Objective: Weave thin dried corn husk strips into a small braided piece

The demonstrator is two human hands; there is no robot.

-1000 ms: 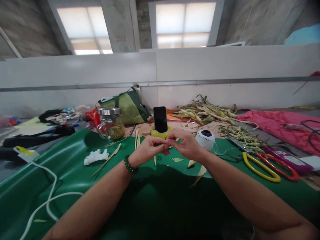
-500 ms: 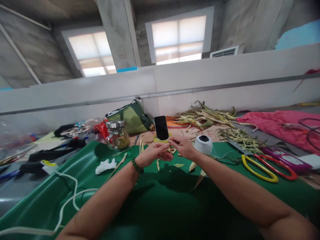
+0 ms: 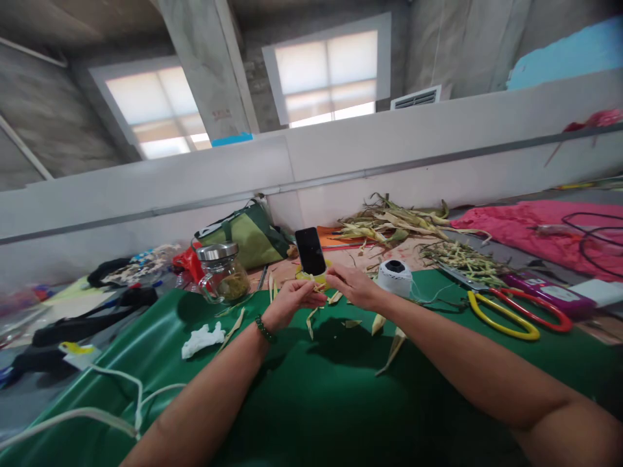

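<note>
My left hand (image 3: 291,302) and my right hand (image 3: 354,285) meet over the green mat (image 3: 302,389), fingers pinched on a small folded strip of pale leaf (image 3: 321,285) held between them. A green bead bracelet (image 3: 263,329) circles my left wrist. Loose leaf strips (image 3: 389,347) lie on the mat under and beside my hands. Just behind them a black phone (image 3: 310,251) stands upright on a yellow tape roll (image 3: 316,277).
A glass jar (image 3: 221,272) with a metal lid stands left of the phone, a white thread spool (image 3: 395,275) to the right. Yellow and red scissors (image 3: 516,311) lie at right. A heap of dried leaves (image 3: 399,224), a green bag (image 3: 248,233), pink cloth (image 3: 525,227), a white cable (image 3: 97,408).
The view has tilted up and swung slightly. My hands have stayed together on the leaf strip, shifting a little farther from me toward the phone.
</note>
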